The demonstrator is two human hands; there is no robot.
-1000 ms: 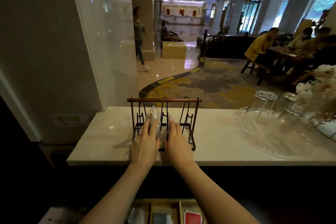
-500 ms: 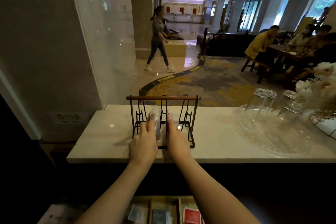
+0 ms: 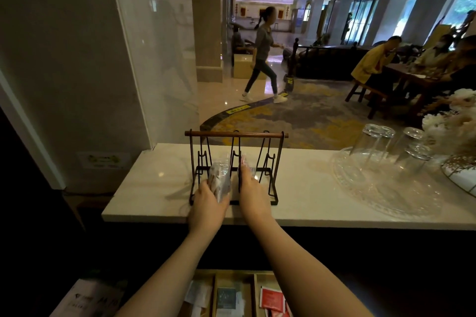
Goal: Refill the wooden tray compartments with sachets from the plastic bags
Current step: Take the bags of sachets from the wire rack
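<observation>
A black wire rack [image 3: 275, 170] with a wooden top bar stands on the white marble counter [image 3: 304, 203]. My left hand [image 3: 207, 203] grips a clear plastic bag [image 3: 219, 177] of sachets in the rack's left slot. My right hand [image 3: 251, 193] holds a second bag [image 3: 244, 162] with reddish contents in the middle slot; most of it is hidden by my fingers. Below the counter, at the bottom edge, lies the wooden tray [image 3: 253, 291] with white, dark and red sachets [image 3: 270, 297] in its compartments.
A clear glass tray [image 3: 381, 188] with upturned glasses [image 3: 373, 141] sits at the counter's right, beside white flowers [image 3: 458, 121]. A glass panel [image 3: 154, 59] rises at the left. A white packet [image 3: 85, 296] lies bottom left. People walk and sit in the lobby beyond.
My left hand has drawn back toward me and now curls round its bag, which tilts outward. The right hand has shifted slightly. A person has walked rightward across the lobby.
</observation>
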